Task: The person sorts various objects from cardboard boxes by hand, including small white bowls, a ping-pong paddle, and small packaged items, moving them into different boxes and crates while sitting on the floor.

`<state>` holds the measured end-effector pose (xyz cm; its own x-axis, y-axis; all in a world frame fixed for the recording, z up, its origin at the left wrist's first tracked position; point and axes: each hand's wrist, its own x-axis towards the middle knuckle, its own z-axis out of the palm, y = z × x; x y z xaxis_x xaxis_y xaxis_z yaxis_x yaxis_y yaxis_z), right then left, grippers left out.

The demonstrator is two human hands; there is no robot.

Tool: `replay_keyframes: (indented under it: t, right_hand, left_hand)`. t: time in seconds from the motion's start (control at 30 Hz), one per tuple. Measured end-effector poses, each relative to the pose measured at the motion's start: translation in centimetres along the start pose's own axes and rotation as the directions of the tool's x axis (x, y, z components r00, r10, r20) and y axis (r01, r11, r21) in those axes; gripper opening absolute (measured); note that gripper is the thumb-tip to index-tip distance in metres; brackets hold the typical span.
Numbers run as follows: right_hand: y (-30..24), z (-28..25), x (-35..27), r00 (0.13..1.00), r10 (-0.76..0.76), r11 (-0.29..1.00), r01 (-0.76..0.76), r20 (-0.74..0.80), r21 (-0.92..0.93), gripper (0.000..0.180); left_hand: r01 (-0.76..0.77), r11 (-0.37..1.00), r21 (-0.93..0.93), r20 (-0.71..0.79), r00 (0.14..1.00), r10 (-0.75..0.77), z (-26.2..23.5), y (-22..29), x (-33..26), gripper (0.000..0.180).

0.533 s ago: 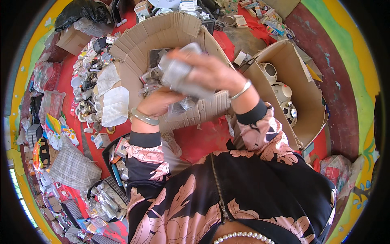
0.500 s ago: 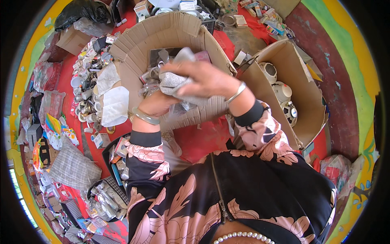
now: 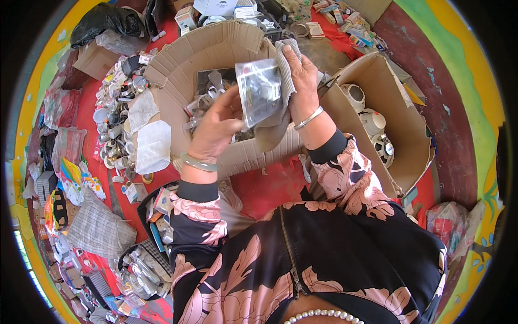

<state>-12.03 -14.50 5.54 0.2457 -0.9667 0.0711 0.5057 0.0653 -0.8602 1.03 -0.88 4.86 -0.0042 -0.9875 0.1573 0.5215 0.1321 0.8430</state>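
Observation:
Over the large open cardboard box (image 3: 167, 65), a clear plastic packet (image 3: 258, 94) with something dark inside is tilted upright. My left hand (image 3: 217, 127) has its fingers closed on the packet's left edge. On the packet's right side, my right hand (image 3: 305, 86) grips a grey knitted cloth (image 3: 285, 59), its thumb on top. The cloth's lower part hangs below the packet and is smeared by motion. Beneath the hands, several clear and metallic-looking pieces (image 3: 208, 97) lie inside the box, partly hidden by the hands.
A second open carton (image 3: 413, 124) stands at the right, holding several white round objects (image 3: 372, 121). Left of the large box lies a heap of small metal and plastic items (image 3: 116, 132). Black bins (image 3: 143, 213) with mixed goods and a checked cloth (image 3: 100, 221) lie near left.
The cloth was bunched between both hands, with the right hand blurred across it. Now the hands are apart, the right one further up and away, and the packet shows between them.

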Motion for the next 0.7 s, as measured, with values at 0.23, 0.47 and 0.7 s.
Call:
replay_keyframes:
  t: [0.23, 0.47, 0.7]
  right_hand:
    - [2.2, 0.0, 0.3, 0.997, 0.048, 0.995, -0.042, -0.066, 0.091, 0.031]
    - [3.3, 1.4, -1.3, 0.995, 0.099, 0.995, -0.099, 0.009, 0.034, 0.027]
    - [2.5, 0.2, 0.2, 0.992, 0.088, 0.975, -0.105, -0.093, -0.197, 0.028]
  left_hand:
    - [-0.084, 0.996, 0.017, -0.132, 0.988, 0.086, 2.0, -2.0, 1.3, 0.059]
    - [-0.274, 0.952, -0.14, -0.39, 0.899, 0.201, 1.3, -4.3, 1.9, 0.058]
    - [-0.298, 0.941, -0.159, -0.434, 0.877, 0.205, 1.5, -1.8, 1.6, 0.057]
